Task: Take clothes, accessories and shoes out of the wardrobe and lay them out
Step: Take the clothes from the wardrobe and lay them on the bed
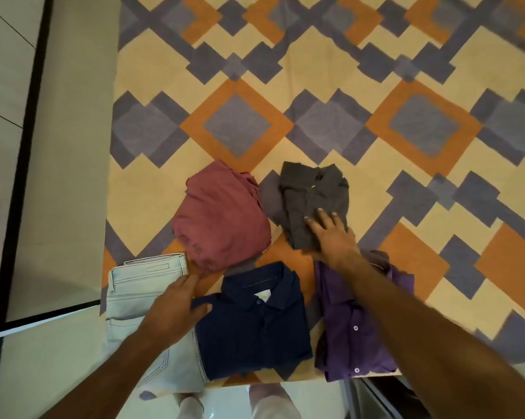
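Patterned bedspread (pixel 330 86) carries five folded garments near its front edge, spaced apart so each shows. Right hand (pixel 330 234) lies flat and released on the grey shirt (pixel 312 195), apparently settling it; left hand (pixel 172 306) rests loose over the jeans (pixel 134 291).

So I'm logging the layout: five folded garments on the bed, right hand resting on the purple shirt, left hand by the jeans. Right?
Not quite. The head view shows the right hand on the grey shirt; the purple shirt lies under the forearm. The rest holds.
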A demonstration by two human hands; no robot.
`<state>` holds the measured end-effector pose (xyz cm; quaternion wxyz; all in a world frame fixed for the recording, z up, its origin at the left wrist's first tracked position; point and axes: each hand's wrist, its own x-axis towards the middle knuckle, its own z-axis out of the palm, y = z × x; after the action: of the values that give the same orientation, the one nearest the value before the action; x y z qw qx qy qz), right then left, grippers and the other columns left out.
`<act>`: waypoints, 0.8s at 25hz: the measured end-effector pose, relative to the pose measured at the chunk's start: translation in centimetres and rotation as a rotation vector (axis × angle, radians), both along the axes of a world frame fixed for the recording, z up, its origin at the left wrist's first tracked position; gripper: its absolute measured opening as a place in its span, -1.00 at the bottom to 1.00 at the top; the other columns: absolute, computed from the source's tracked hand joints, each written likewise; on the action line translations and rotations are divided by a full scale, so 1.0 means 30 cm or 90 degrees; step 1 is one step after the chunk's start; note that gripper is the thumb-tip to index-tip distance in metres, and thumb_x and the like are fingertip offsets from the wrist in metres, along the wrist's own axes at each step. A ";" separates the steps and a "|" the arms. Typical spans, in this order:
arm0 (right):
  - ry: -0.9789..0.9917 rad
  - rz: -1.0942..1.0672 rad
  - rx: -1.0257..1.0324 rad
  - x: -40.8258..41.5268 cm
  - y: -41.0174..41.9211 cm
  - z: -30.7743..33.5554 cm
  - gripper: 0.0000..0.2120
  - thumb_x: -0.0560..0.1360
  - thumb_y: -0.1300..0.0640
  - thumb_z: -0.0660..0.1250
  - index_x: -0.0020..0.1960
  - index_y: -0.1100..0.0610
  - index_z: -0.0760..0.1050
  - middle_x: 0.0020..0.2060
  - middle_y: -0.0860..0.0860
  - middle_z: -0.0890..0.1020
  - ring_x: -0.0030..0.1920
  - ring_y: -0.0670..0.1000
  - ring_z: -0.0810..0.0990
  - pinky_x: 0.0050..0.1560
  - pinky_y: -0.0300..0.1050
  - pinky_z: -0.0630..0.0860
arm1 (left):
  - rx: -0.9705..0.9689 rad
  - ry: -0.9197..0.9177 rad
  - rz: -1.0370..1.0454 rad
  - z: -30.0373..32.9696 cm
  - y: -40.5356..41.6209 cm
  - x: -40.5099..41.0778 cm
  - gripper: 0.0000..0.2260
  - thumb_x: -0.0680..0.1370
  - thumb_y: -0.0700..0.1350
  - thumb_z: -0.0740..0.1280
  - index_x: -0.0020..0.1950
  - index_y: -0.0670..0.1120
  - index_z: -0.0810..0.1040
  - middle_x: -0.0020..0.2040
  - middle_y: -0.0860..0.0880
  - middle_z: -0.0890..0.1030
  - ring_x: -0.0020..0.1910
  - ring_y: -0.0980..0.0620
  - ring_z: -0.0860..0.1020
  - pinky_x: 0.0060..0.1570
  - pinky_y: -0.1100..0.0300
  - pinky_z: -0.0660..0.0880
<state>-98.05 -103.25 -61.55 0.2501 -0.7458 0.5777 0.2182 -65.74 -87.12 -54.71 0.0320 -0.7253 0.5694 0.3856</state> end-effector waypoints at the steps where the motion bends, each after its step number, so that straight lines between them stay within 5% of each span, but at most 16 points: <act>1: 0.005 -0.010 0.082 0.007 0.024 -0.059 -0.06 0.44 -0.21 0.42 0.59 -0.14 -0.11 0.61 0.03 -0.12 0.57 0.25 -0.08 0.45 0.35 0.16 | 0.000 0.001 0.008 -0.003 0.002 -0.006 -0.43 0.50 0.02 0.43 0.46 0.03 0.30 0.31 -0.04 0.52 0.26 -0.07 0.50 0.21 0.05 0.48; 4: -0.008 -0.045 0.134 0.029 0.049 -0.172 0.13 0.27 -0.46 0.37 0.57 -0.19 -0.23 0.59 0.01 -0.25 0.57 0.27 -0.18 0.46 0.41 0.06 | -0.037 0.025 0.011 -0.017 -0.002 -0.040 -0.45 0.49 0.01 0.44 0.42 0.07 0.32 0.27 -0.02 0.53 0.21 -0.07 0.52 0.14 0.08 0.50; 7: 0.002 -0.058 0.161 0.034 0.015 -0.186 0.12 0.25 -0.48 0.37 0.57 -0.20 -0.20 0.59 0.01 -0.23 0.57 0.27 -0.17 0.46 0.40 0.04 | -0.055 0.066 0.012 -0.021 -0.003 -0.086 -0.44 0.48 -0.02 0.45 0.43 0.13 0.32 0.24 0.00 0.52 0.17 -0.03 0.53 0.08 0.14 0.48; 9: -0.011 -0.067 0.072 0.038 0.003 -0.133 -0.13 0.40 -0.34 0.35 0.56 -0.05 0.09 0.58 0.10 0.07 0.54 0.29 0.06 0.41 0.36 0.17 | -0.049 0.079 0.014 -0.008 0.002 -0.106 -0.46 0.49 -0.05 0.45 0.42 0.11 0.35 0.23 -0.01 0.51 0.17 -0.03 0.53 0.07 0.14 0.47; 12: -0.182 -0.086 -0.250 0.065 0.104 -0.021 -0.74 0.56 -0.04 0.27 0.05 0.15 0.51 -0.01 0.16 0.60 0.04 0.25 0.57 -0.05 0.16 0.51 | -0.128 0.066 0.014 0.036 0.030 -0.111 -0.65 0.50 -0.11 0.44 0.27 0.02 0.50 0.13 -0.03 0.58 0.06 -0.05 0.57 -0.02 0.19 0.43; 15: -0.334 -0.145 -0.274 0.085 0.338 0.098 -0.78 0.57 0.02 0.29 -0.16 0.14 0.50 -0.29 0.09 0.59 -0.26 0.15 0.55 -0.31 0.02 0.41 | -0.195 0.060 0.033 0.115 0.077 -0.084 -0.81 0.52 -0.14 0.41 0.13 0.00 0.58 0.02 0.04 0.60 -0.04 0.02 0.57 -0.07 0.20 0.44; 20: -0.393 -0.177 -0.126 0.114 0.717 0.233 -0.82 0.55 0.02 0.33 -0.16 0.09 0.50 -0.29 -0.02 0.61 -0.28 0.00 0.56 -0.31 -0.03 0.50 | -0.151 0.081 0.046 0.227 0.227 -0.045 -0.84 0.56 -0.11 0.37 0.13 -0.02 0.61 0.09 0.02 0.65 0.02 0.06 0.59 0.05 0.13 0.57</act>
<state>-94.63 -81.73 -54.57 0.3665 -0.7116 0.5891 -0.1108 -67.10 -80.31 -47.91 -0.1040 -0.7180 0.5858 0.3612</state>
